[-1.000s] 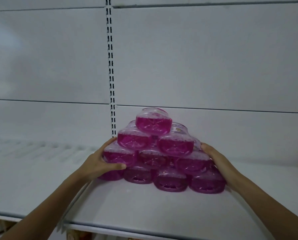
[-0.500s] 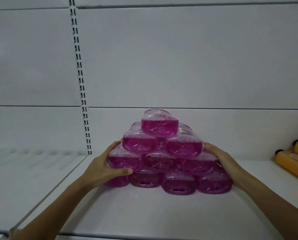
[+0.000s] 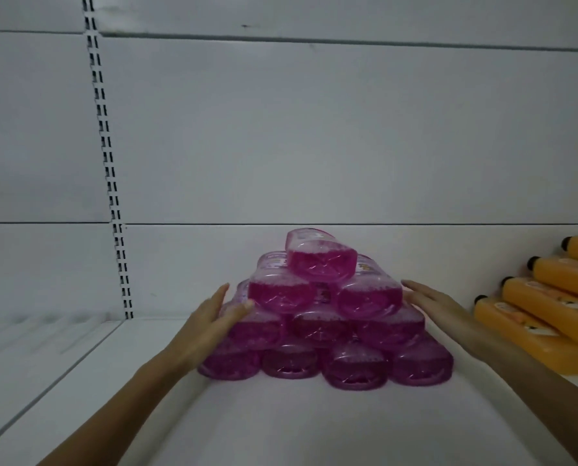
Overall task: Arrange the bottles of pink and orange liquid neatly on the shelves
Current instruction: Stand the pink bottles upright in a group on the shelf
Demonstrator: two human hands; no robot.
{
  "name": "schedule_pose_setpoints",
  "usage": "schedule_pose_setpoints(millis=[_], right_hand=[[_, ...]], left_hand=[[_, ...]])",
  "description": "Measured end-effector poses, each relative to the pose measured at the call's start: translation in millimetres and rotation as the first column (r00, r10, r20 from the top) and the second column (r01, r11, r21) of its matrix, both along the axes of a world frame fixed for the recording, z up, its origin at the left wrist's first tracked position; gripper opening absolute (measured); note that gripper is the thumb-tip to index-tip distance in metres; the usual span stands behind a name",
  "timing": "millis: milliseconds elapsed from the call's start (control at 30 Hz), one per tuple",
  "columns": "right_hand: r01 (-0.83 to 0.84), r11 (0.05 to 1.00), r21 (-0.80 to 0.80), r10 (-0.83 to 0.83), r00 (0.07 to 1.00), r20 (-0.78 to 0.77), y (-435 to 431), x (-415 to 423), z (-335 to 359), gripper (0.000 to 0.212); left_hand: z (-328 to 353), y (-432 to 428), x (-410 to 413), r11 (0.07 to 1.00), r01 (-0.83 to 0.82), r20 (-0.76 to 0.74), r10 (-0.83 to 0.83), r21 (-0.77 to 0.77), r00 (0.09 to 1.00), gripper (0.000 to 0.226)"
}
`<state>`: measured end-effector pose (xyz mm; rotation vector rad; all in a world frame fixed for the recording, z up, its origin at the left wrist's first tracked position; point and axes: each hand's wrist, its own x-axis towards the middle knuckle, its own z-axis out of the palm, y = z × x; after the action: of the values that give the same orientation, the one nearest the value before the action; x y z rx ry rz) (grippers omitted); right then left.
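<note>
centre frame — left hand and right hand, curled earlier, now press flat-fingered against the pyramid of clear plastic pink-liquid bottles; stack seems settled.

We are looking at pink bottles of clear, glossy plastic, orange bottles of smooth plastic shining more dully, and a shelf looking like matt white metal.

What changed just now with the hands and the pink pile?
Both hands loosened: the left hand no longer wraps the pile's edge, fingers now straight against it; the right hand lies flat along the other side. The view swung right, revealing orange bottles. The pink bottles stay stacked in a pyramid.
</note>
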<state>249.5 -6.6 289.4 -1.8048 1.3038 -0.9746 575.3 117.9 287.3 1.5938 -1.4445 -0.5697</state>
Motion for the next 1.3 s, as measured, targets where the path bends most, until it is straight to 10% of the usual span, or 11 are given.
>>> schedule_pose_setpoints(millis=[167,500,733,933,1300], right_hand=[[0.057,0.978,-0.199,-0.057,0.998,0.007,7.2,19.6,51.6,0.042],[-0.247,0.968,-0.045,0.225,0.933,-0.282,-2.4,112.3,102.2,0.059],[-0.074,0.971,-0.228,0.108,0.984,0.144,5.9,137.2,107.5,0.046],[-0.014,0.915,-0.404,0.210,0.870,0.446,50.6,185.5,139.2,0.070],[-0.482,0.819,-0.311,0.380,0.862,-0.336,86.7,299.8,111.7,0.111]], left_hand=[[51.7,-2.0,-38.1,0.975,-0.023,0.100,0.045,-0.219,0.994,0.103],[75.1,-36.5,-62.7,0.999,0.047,0.388,-0.037,-0.016,0.921,0.091],[80.6,-37.2,-37.9,0.923,0.311,0.030,-0.312,-0.226,0.950,0.095],[93.7,-21.7,0.2,0.820,0.386,-0.391,-0.550,-0.423,0.738,0.085],[8.9,30.5,125.3,0.962,0.146,-0.317,-0.217,-0.232,0.923,0.047]])
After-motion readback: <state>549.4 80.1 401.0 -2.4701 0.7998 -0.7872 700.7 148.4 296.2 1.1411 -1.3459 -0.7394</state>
